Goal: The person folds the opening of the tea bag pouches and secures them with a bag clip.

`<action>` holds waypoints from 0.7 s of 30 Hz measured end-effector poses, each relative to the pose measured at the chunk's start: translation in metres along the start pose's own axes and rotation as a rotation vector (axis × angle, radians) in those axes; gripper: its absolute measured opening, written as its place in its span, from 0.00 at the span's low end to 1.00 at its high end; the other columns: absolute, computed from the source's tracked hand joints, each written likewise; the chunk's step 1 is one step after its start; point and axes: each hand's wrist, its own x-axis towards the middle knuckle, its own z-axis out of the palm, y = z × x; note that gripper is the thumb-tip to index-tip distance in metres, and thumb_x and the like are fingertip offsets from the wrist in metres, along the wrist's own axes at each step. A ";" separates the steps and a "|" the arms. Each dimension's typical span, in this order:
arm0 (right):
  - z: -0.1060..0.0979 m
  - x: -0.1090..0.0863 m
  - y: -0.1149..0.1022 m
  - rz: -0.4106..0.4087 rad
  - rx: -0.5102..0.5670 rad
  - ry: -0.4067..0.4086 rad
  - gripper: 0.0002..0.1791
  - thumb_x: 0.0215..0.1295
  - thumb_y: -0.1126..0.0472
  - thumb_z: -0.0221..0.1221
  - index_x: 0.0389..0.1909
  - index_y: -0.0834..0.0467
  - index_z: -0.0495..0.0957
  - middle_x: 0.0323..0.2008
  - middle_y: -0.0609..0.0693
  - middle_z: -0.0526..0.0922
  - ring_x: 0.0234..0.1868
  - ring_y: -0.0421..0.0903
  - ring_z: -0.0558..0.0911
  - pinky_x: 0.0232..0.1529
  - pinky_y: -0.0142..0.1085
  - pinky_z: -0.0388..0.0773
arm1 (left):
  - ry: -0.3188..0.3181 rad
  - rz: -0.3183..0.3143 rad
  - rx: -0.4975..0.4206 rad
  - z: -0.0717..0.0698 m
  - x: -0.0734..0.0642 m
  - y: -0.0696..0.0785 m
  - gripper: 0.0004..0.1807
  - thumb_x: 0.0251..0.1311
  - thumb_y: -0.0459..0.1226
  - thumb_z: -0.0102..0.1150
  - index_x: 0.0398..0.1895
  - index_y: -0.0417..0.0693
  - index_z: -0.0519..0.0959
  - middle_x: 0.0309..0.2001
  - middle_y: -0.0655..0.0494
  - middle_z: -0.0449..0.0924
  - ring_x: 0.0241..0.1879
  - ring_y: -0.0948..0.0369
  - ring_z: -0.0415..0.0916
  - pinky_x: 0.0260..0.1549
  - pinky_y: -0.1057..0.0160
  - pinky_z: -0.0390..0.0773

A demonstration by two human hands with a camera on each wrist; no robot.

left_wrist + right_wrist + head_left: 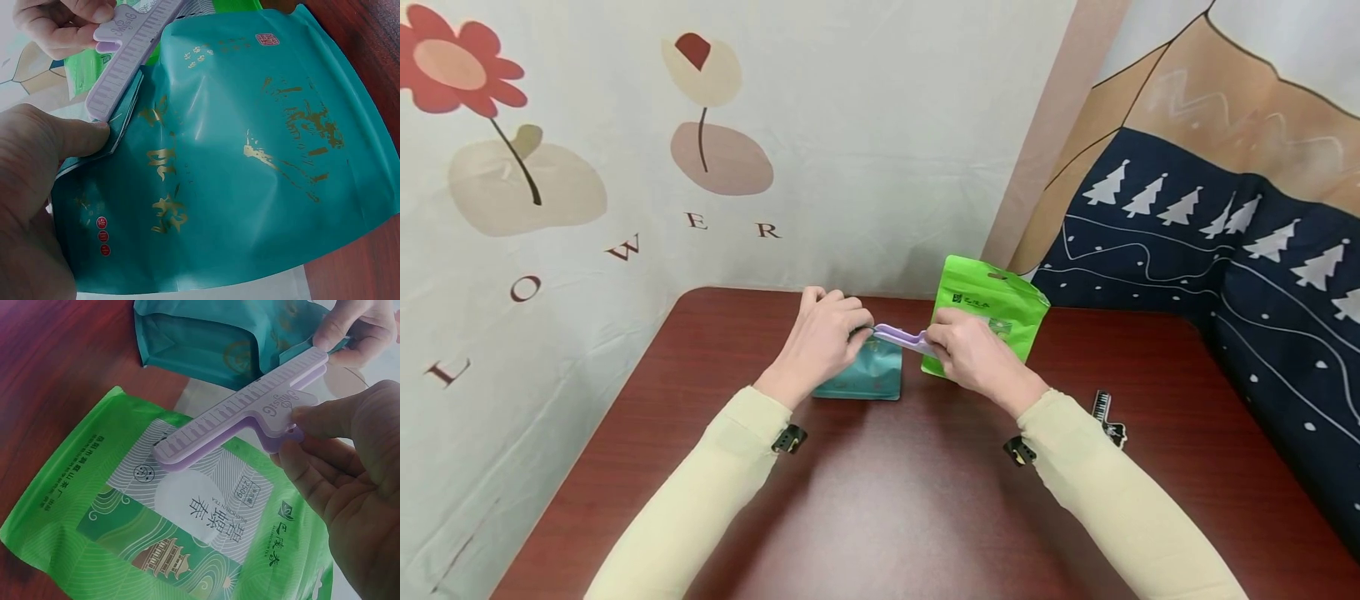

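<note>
A teal tea bag (872,377) with gold lettering stands on the table, its top edge folded over. My left hand (826,340) pinches that fold, thumb in front, as the left wrist view shows. In my right hand (976,354), thumb and fingers grip the handle of a lilac bag clip (215,422) printed with piano keys. One end of the clip overlaps the bag's fold (128,115) beside my left thumb. Behind my right hand stands a bright green tea bag (966,287), partly covered by the hand in the head view.
A black-and-white clip with a piano-key pattern (1102,408) lies on the dark red table (895,517), beside my right forearm. A pale flower-print cloth (865,150) hangs behind the table, and a navy tree-print cloth (1150,242) hangs along the right.
</note>
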 end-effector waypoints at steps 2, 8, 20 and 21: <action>0.000 0.000 0.000 -0.004 0.002 0.002 0.05 0.58 0.74 0.69 0.33 0.62 0.87 0.30 0.51 0.78 0.33 0.48 0.78 0.35 0.38 0.81 | -0.003 0.001 0.000 -0.002 0.000 0.000 0.04 0.61 0.33 0.71 0.30 0.51 0.87 0.29 0.60 0.83 0.30 0.56 0.71 0.46 0.48 0.65; 0.001 -0.001 0.002 -0.020 0.008 0.020 0.06 0.58 0.75 0.69 0.33 0.62 0.87 0.30 0.51 0.78 0.33 0.48 0.78 0.35 0.39 0.81 | -0.060 -0.032 -0.012 -0.009 -0.001 -0.001 0.03 0.61 0.36 0.72 0.36 0.52 0.88 0.33 0.59 0.84 0.33 0.56 0.73 0.46 0.49 0.64; 0.001 -0.002 0.001 -0.033 0.009 0.031 0.06 0.57 0.75 0.69 0.33 0.62 0.87 0.30 0.52 0.79 0.33 0.49 0.79 0.36 0.40 0.81 | -0.098 -0.102 -0.134 -0.023 -0.003 -0.009 0.03 0.62 0.34 0.71 0.38 0.47 0.89 0.37 0.55 0.86 0.39 0.54 0.77 0.45 0.52 0.71; 0.001 -0.003 0.001 -0.032 0.009 0.033 0.06 0.57 0.75 0.69 0.33 0.62 0.87 0.30 0.52 0.79 0.33 0.49 0.79 0.35 0.40 0.81 | -0.088 -0.099 -0.149 -0.023 -0.004 -0.009 0.03 0.61 0.34 0.72 0.37 0.46 0.89 0.37 0.55 0.86 0.39 0.54 0.78 0.43 0.52 0.72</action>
